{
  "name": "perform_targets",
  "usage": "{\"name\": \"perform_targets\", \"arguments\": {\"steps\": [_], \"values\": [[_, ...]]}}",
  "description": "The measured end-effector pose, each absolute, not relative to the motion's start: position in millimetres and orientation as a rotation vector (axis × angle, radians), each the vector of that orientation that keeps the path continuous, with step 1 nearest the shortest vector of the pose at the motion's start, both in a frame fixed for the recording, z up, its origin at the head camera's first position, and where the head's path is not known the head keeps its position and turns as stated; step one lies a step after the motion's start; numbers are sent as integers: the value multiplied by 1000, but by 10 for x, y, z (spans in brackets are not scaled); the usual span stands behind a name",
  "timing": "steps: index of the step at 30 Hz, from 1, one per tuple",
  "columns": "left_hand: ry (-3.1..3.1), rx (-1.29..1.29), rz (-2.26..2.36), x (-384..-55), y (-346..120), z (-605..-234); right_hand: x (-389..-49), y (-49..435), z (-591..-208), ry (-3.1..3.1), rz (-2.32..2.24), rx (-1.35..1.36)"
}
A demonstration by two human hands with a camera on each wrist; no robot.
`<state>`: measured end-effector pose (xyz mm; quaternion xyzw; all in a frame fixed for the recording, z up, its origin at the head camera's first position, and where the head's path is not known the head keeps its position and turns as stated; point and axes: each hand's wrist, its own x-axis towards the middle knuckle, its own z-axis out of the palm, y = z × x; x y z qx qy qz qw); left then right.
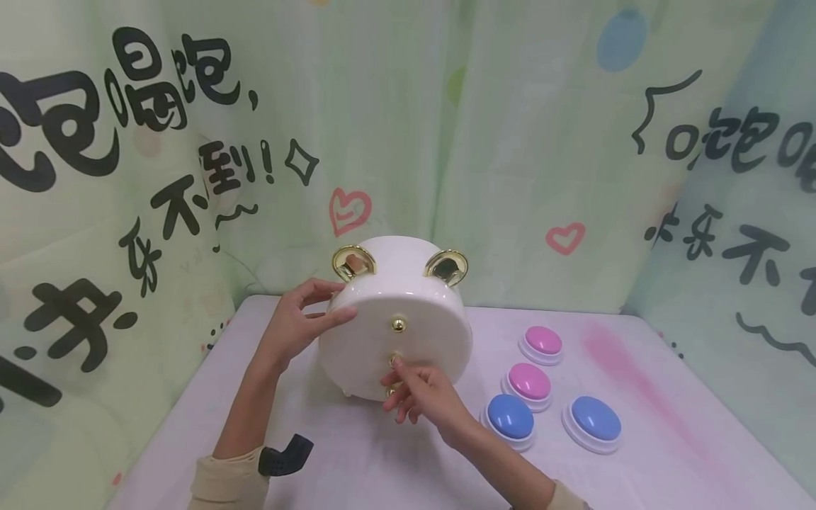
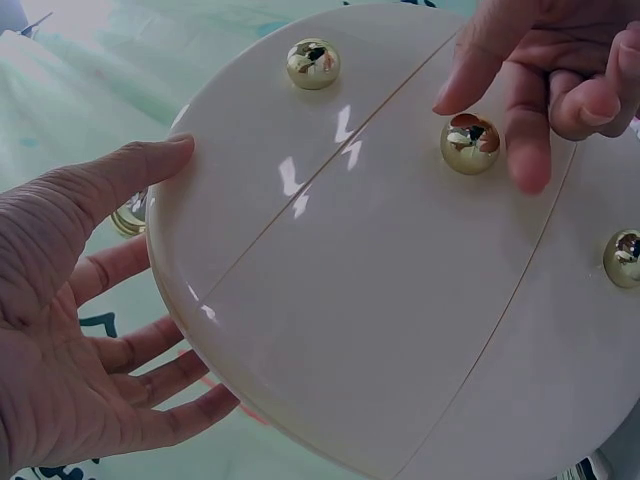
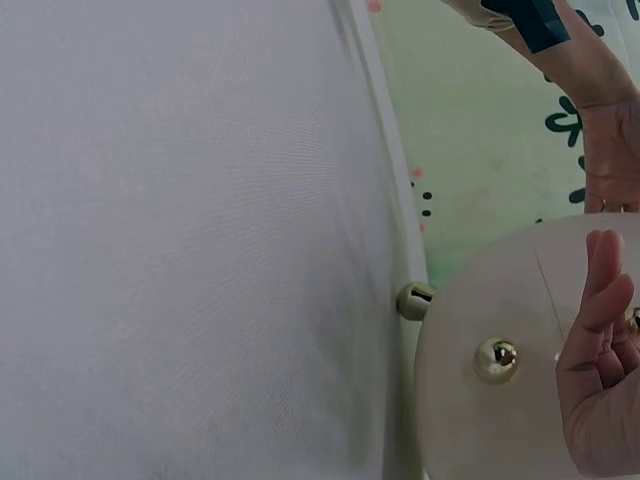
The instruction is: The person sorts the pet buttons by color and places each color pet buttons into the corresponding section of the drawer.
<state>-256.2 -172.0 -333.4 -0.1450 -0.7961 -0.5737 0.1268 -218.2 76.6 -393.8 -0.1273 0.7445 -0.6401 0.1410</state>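
Note:
A glossy white round drawer box (image 1: 363, 347) with two gold ear shapes stands on the table, its front facing me. Two seams cross the front, which carries three gold knobs, the top knob (image 1: 399, 324) among them. At the box's left edge is my left hand (image 1: 302, 319), thumb laid on the front rim, the other fingers spread along the side. My right hand (image 1: 427, 397) is at the middle knob (image 2: 470, 150). In the left wrist view its thumb and index finger stand on either side of that knob, with a narrow gap beside the index finger.
Right of the box sit two pink push buttons, a rear one (image 1: 544, 340) and a nearer one (image 1: 529, 381), and two blue push buttons (image 1: 510, 416). A pale cloth curtain (image 1: 510, 177) with black lettering surrounds the table (image 1: 357, 460). A pink smear marks the tabletop at right.

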Motion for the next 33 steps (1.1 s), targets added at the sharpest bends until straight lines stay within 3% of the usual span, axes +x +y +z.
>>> {"name": "perform_targets", "arguments": {"steps": [33], "values": [[-2336, -402, -1664, -2568, -1710, -3339, -2155, 740, -3973, 2059, -2013, -245]]}}
